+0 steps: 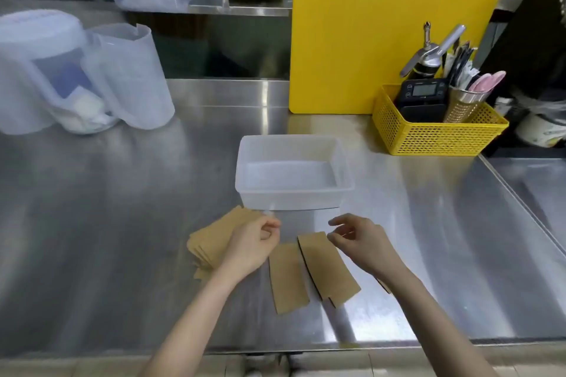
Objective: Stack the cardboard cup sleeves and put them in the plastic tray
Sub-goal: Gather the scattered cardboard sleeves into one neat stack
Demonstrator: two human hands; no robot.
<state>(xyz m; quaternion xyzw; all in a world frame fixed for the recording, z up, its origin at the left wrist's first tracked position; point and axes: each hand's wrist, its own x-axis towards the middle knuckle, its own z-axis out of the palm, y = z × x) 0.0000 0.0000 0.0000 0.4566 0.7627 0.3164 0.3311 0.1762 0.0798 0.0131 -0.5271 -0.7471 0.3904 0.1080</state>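
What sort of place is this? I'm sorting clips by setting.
Probably a café or drinks-shop prep counter: stainless steel worktop, cardboard cup sleeves, a yellow cutting board, and a digital scale in a yellow basket.

Clear rectangular plastic tray (294, 174) sits mid-counter on the stainless steel worktop (122, 208); flat brown cardboard cup sleeves lie just in front of it: a fanned stack (211, 242) front-left, two singles (288, 278) (329, 269) side by side to its right. Yellow perforated plastic basket (435, 131) is behind-right of the tray, with the upright yellow plastic cutting board (361, 46) behind it. Translucent plastic jugs (122, 76) stand far left.
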